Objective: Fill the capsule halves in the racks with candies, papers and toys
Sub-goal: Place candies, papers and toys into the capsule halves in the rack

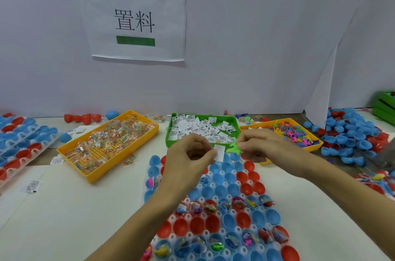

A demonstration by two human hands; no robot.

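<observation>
at far left a side rack (19, 145) holds red and blue halves, contents unclear. next come the candy tray (106, 143), paper tray (203, 128) and toy tray (295, 132), all stocked. over the main rack (224, 207), the left hand (188, 154) pinches a paper (220, 151); the right hand (263, 145) pinches a green toy (234, 148). two rows look filled; the far rows and some near ones look empty, so much remains, i judge.
</observation>
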